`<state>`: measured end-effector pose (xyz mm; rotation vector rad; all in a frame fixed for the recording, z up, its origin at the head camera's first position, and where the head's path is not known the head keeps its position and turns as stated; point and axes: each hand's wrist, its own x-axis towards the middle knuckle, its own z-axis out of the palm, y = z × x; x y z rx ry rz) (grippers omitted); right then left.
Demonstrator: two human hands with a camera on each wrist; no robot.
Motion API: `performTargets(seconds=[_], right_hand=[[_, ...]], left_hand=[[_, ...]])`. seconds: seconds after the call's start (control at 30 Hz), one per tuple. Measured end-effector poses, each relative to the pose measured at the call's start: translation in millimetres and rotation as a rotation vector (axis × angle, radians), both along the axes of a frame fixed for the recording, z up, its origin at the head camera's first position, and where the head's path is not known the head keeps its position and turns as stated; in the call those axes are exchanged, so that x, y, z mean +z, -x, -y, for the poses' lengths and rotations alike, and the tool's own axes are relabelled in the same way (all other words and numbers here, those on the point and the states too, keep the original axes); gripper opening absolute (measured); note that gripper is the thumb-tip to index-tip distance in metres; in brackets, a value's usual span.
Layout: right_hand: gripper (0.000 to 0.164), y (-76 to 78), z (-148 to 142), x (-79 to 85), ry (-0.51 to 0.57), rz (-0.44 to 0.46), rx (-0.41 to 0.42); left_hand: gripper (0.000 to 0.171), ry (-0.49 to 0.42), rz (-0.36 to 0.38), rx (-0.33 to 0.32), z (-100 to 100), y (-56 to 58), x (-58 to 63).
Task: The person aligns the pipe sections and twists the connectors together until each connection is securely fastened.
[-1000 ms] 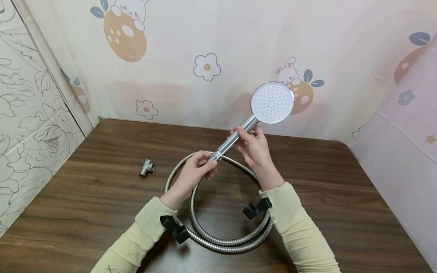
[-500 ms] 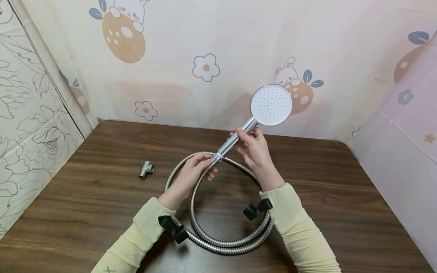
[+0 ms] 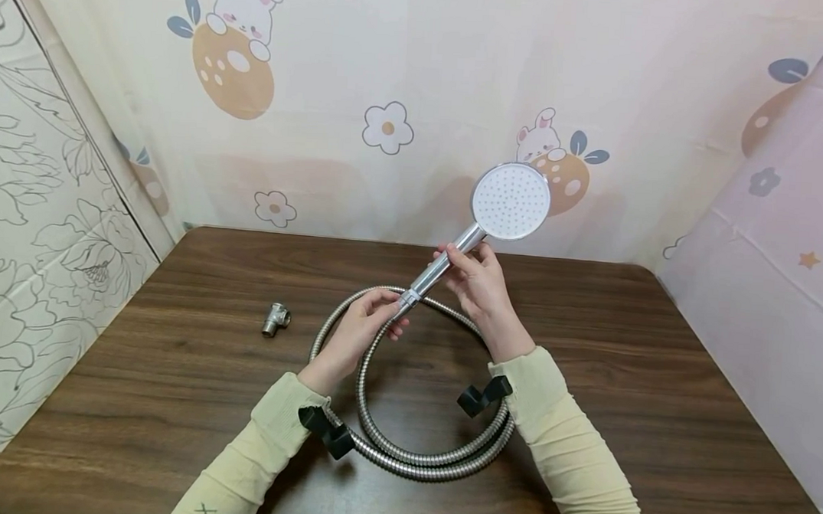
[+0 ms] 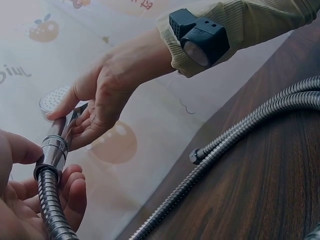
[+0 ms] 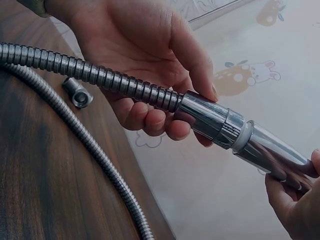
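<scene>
A chrome shower head (image 3: 511, 201) with a round white face slants up to the right above the table. My right hand (image 3: 479, 291) grips its handle, thumb on the near side. At the lower end, my left hand (image 3: 356, 333) pinches the cone-shaped nut (image 5: 205, 115) of a ribbed metal shower hose (image 3: 430, 471) between thumb and fingers. In the right wrist view the nut lines up with the handle (image 5: 272, 155), and a pale ring shows between them. The hose loops down and lies coiled on the table, with its other end nut (image 4: 195, 156) visible in the left wrist view.
A small chrome pipe fitting (image 3: 276, 318) lies on the wooden table (image 3: 172, 369), left of the coil. Patterned curtains (image 3: 447, 67) hang behind the table and along both sides. Black wrist cameras (image 3: 484, 394) sit close over the hose coil.
The shower head has sunk slightly. My left thumb and fingers have shifted their hold on the hose nut, while my right hand keeps its grip on the handle.
</scene>
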<state>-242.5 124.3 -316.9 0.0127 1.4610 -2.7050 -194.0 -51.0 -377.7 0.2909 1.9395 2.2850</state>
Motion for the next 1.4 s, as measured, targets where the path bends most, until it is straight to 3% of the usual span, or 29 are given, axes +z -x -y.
performTargets(seconds=[0.77, 1.4], right_hand=[[0.021, 1.1, -0.7, -0.3, 0.005, 0.006, -0.003], [0.023, 0.6, -1.7, 0.1, -0.01, 0.036, -0.005]], left_hand=[[0.024, 0.025, -0.04, -0.016, 1.2, 3.0, -1.7], [0.022, 0.003, 0.01, 0.001, -0.7, 0.4, 3.9]])
